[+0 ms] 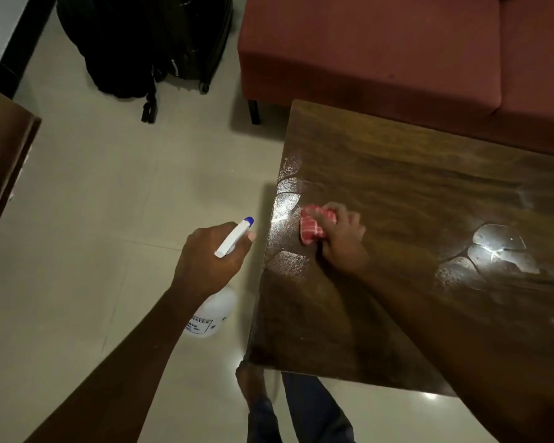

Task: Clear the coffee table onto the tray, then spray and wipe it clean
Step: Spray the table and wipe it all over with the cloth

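Note:
The dark wooden coffee table fills the right of the view, with wet shiny patches along its left edge and near its right side. My right hand grips a bunched red checked cloth and presses it on the tabletop close to the left edge. My left hand holds a white spray bottle by its neck, out over the floor just left of the table. The bottle's blue nozzle tip points towards the table. No tray is in view.
A red sofa stands right behind the table. Black bags sit on the pale tiled floor at the top left. Another piece of wooden furniture juts in at the left edge. My foot is by the table's near corner.

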